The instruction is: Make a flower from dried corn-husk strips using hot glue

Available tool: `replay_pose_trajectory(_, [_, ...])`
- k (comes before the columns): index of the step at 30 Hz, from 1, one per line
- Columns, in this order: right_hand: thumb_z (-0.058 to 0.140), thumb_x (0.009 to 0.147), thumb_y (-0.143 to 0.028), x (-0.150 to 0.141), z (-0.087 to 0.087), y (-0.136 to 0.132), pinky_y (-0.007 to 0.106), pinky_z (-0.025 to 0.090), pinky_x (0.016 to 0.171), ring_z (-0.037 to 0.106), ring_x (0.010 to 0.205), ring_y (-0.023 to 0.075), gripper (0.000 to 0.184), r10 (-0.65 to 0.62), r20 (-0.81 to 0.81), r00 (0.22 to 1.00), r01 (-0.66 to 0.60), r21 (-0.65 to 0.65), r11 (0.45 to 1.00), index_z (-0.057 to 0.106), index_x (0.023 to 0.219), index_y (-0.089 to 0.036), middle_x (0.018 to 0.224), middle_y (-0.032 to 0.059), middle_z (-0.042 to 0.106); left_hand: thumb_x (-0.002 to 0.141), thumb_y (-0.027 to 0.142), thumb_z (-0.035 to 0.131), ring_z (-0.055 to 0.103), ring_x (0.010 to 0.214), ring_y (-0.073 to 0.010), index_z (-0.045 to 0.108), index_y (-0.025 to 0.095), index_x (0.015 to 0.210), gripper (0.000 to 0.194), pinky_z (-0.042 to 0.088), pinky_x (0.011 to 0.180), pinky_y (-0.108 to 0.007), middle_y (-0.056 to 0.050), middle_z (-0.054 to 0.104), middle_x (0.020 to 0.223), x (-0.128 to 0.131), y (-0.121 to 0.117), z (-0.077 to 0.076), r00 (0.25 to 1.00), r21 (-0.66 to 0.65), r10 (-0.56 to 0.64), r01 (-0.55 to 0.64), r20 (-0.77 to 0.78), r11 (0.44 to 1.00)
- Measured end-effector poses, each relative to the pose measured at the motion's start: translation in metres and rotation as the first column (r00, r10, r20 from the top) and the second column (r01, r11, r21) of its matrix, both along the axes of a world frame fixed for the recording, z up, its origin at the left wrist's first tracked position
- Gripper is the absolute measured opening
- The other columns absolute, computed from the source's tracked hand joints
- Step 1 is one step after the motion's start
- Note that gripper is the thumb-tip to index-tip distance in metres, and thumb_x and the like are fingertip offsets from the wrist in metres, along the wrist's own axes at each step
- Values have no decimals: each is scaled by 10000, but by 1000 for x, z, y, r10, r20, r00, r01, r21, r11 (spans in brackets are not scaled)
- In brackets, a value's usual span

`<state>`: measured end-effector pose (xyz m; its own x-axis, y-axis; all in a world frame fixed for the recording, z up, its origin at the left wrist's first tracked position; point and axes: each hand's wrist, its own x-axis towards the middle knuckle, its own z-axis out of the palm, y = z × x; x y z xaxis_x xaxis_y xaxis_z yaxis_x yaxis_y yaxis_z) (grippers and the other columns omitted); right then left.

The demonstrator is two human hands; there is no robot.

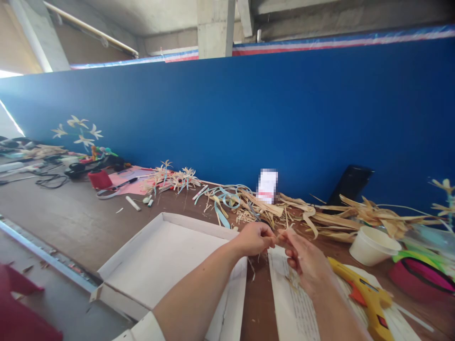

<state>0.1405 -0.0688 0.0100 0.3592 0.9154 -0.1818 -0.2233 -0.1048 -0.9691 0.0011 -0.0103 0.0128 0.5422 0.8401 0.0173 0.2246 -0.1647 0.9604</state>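
My left hand [254,237] and my right hand [302,255] meet above the table, fingertips pinched close together. A thin pale bit, perhaps a strip of dried husk, shows between them; most of it is hidden by the fingers. Just behind them lies a tangle of dried husk strips [302,208] with light blue ribbon [223,196]. Below my right hand is a sheet of printed paper [302,308]. To the left of it, under my left forearm, sits a shallow white box lid [170,260].
A yellow glue gun [371,293], a cream cup [373,246] and a pink round container [421,279] stand at right. Husk flowers [174,177], a red tape holder [100,179] and a glue stick [133,203] lie at left. A blue partition [227,113] rises behind.
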Motion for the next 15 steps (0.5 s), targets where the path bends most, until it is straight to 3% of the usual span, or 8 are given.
replay_pose_trajectory(5, [751,572,-427,0,-5,1,174,258,416,360,494,69,348,58,94,994,-60,19,998,677,810,-184,553,-34,476,666,270,592,465,503,-73,581,136,692,137,336,472,-175,19,538,581,0,-2,0,1000,30,-2,2,-2,1000])
replay_pose_trajectory(15, [781,523,-409,1,-4,0,172,239,405,323,467,60,352,-48,48,998,45,57,997,685,770,-177,477,-53,416,685,295,585,459,506,-77,567,142,699,155,343,485,-186,22,532,582,0,-3,1,1000,43,-22,23,-21,999])
